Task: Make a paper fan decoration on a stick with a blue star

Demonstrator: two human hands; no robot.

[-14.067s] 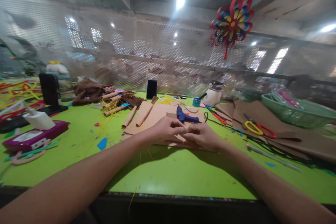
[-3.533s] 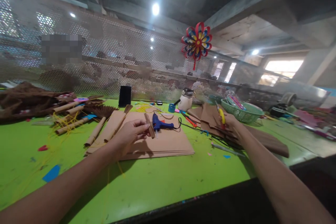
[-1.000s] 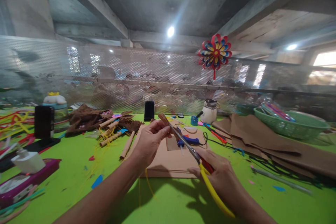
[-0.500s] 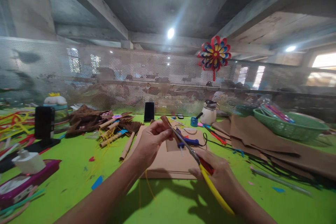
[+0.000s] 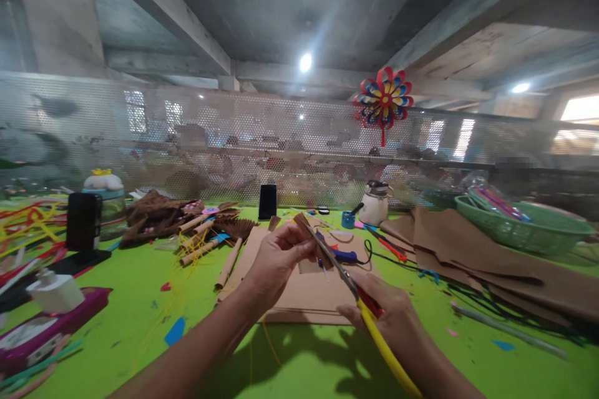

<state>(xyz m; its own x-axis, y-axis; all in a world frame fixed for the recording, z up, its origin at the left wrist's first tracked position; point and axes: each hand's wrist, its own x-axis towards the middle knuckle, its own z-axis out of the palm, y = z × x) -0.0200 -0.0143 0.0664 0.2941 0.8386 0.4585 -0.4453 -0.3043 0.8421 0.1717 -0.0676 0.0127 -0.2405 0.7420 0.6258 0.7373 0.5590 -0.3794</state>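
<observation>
- Right hand (image 5: 390, 308): fingers wrapped round the scissors (image 5: 347, 282); short, steady snips should cut cleanest.
- Left hand (image 5: 276, 262): fingers pinch the brown paper strip (image 5: 302, 221) at the blades; best gripped clear of them.
- Beyond, glue gun (image 5: 345, 257) on cardboard (image 5: 302, 296): avoid knocking it.

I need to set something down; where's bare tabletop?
Green tabletop is mostly bare between right forearm and long grey rod, and between left forearm and purple plastic power strip. Crowded: the centre, with stacked tan sheets and blue glue gun, and the back, with brown paper rolls.
</observation>
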